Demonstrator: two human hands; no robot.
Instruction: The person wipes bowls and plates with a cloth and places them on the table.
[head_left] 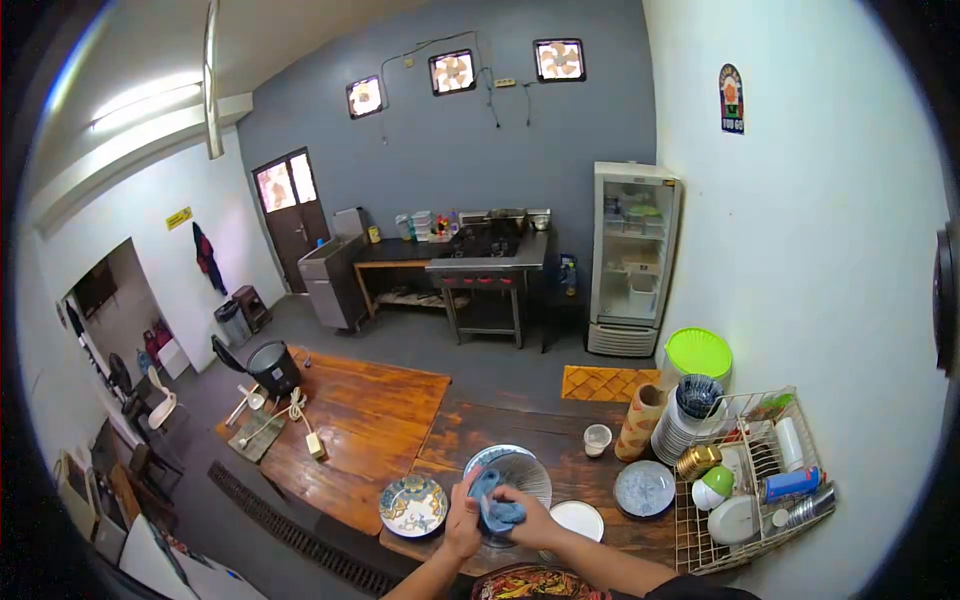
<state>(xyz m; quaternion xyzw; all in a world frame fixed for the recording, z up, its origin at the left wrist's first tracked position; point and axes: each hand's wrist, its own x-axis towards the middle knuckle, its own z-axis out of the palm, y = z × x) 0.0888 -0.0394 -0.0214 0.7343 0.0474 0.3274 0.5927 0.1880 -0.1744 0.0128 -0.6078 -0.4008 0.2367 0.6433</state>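
My left hand (461, 518) and my right hand (530, 516) are close together over the wooden table, fingers wrapped round a bunched blue cloth (497, 512). Whether something sits inside the cloth I cannot tell. Just beyond the hands is a grey plate with fine lines (532, 474), overlapping a blue-rimmed plate (482, 457). To the left of my left hand lies a patterned plate (413, 506) with a blue and yellow rim. A plain white plate (578, 522) is on the right, partly behind my right forearm.
At the right, a wire dish rack (700, 520) holds cups and dishes. Near it stand a speckled plate (645, 490), a clear cup (597, 438), a patterned roll (640, 425) and stacked bowls (675, 437). A rice cooker (273, 368) and power strip (315, 445) occupy the left table.
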